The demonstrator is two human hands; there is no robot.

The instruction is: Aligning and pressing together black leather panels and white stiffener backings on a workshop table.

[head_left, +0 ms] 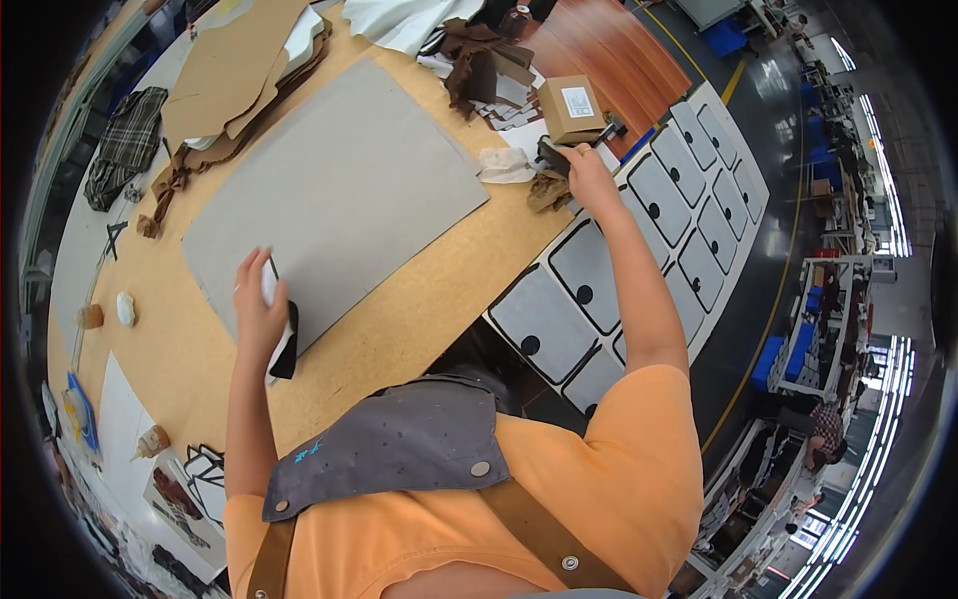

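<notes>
A large grey sheet (349, 190) lies flat on the tan worktable (399, 319). At its near left edge my left hand (259, 309) is closed around a flat black-and-white piece (286, 344), whose ends show above and below the fingers. My right arm reaches out to the far right corner of the table. There my right hand (591, 178) grips a small dark block-like object (552, 156), partly hidden by the fingers. Crumpled brown material (548, 191) and a whitish crumpled piece (506, 166) lie beside it.
A cardboard box (571, 108) stands beyond my right hand. Several pale panels with black edging (544, 319) are laid out at the right. Cardboard sheets (230, 70) and plaid cloth (126, 150) lie far left; a small jar (152, 441) stands near left. Another person (826, 434) is far right.
</notes>
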